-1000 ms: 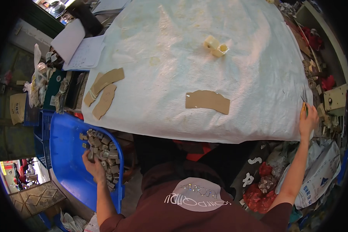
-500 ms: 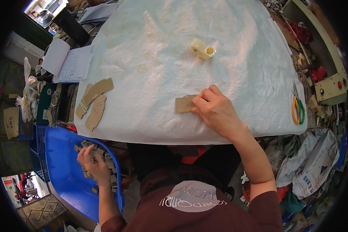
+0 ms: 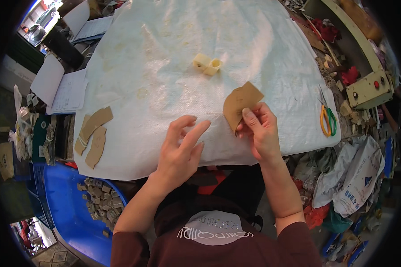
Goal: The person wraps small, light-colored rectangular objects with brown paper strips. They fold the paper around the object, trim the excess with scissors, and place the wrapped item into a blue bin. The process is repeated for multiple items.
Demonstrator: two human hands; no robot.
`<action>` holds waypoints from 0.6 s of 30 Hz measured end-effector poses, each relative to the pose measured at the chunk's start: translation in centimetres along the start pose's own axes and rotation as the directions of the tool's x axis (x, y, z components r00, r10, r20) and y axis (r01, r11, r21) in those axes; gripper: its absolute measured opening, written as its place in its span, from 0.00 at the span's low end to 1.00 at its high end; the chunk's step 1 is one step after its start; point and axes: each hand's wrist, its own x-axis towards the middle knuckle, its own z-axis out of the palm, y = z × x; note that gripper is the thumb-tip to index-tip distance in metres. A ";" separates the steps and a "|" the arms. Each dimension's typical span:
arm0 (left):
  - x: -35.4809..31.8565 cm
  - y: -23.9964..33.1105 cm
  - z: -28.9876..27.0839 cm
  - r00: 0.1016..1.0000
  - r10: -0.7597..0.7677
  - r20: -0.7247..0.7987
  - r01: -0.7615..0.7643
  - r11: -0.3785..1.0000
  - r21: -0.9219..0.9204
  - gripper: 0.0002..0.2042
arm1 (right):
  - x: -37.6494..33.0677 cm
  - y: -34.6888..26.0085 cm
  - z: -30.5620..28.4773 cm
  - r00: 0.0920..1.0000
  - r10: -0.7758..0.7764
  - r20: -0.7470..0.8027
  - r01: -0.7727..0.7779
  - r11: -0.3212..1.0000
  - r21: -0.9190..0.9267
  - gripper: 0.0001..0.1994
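R hand (image 3: 259,133) grip pinches tan card piece (image 3: 239,105); L hand (image 3: 181,151) grip wide.

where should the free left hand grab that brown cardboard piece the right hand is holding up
Probably the upper right corner of the brown cardboard piece, coming from above. The right hand pinches its lower edge, so the piece stands tilted off the white sheet with its top half bare. The left hand, fingers spread, is beside it to the left, not touching it.
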 end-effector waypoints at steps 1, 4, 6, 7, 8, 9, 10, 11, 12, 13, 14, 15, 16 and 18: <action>0.4 -0.3 0.4 0.995 0.029 0.100 -0.040 0.994 0.106 0.19 | 0.0 0.4 -0.3 0.997 -0.050 -0.066 0.053 0.998 0.039 0.06; 0.4 -1.4 1.4 0.944 0.065 0.323 -0.177 0.927 0.330 0.19 | -0.4 -0.6 -1.2 0.953 -0.160 -0.258 0.210 0.960 0.182 0.06; 0.2 -1.9 1.1 0.943 0.048 0.331 -0.157 0.937 0.312 0.19 | -1.0 -1.8 -2.8 0.947 -0.193 -0.255 0.261 0.927 0.269 0.07; 0.5 -1.8 1.0 0.940 0.039 0.338 -0.147 0.942 0.300 0.19 | -1.4 -2.1 -2.9 0.963 -0.158 -0.216 0.216 0.936 0.278 0.07; 0.9 -1.1 1.3 0.963 0.062 0.261 -0.128 0.961 0.244 0.18 | -1.8 -2.4 -2.8 0.977 -0.122 -0.176 0.169 0.943 0.285 0.07; 1.3 0.0 1.6 0.980 0.079 0.181 -0.113 0.976 0.186 0.18 | -2.2 -2.4 -2.7 0.987 -0.085 -0.134 0.122 0.949 0.291 0.06; 1.9 1.0 1.9 0.991 0.091 0.097 -0.103 0.986 0.128 0.18 | -2.6 -2.2 -2.7 0.997 -0.027 -0.070 0.046 0.958 0.282 0.06; 2.2 1.1 2.4 0.976 0.196 0.094 -0.206 0.972 0.112 0.18 | -2.8 -1.9 -2.6 1.000 0.013 -0.010 -0.010 0.954 0.299 0.06; 2.6 1.0 2.9 0.950 0.298 0.089 -0.306 0.947 0.097 0.19 | -3.0 -1.5 -2.5 0.997 0.052 0.053 -0.066 0.948 0.312 0.07; 3.1 1.0 3.2 0.914 0.398 0.081 -0.404 0.911 0.083 0.20 | -3.2 -1.2 -2.3 0.989 0.088 0.116 -0.121 0.939 0.321 0.07; 3.5 1.1 3.4 0.916 0.391 0.087 -0.399 0.911 0.104 0.21 | -3.4 -1.2 -2.2 0.978 0.163 0.128 -0.199 0.913 0.357 0.09; 3.7 0.8 3.6 0.931 0.361 0.061 -0.364 0.929 0.066 0.20 | -3.2 -1.2 -1.7 0.999 -0.051 0.003 0.051 0.991 0.120 0.11; 4.0 0.3 4.0 0.944 0.327 0.034 -0.328 0.944 0.029 0.20 | -2.8 -1.4 -0.9 0.956 -0.288 -0.061 0.277 0.950 -0.147 0.12; 4.3 0.5 4.1 0.961 0.265 0.078 -0.265 0.964 -0.016 0.19 | -2.4 -2.0 -0.7 0.833 -0.549 0.073 0.500 0.690 -0.523 0.14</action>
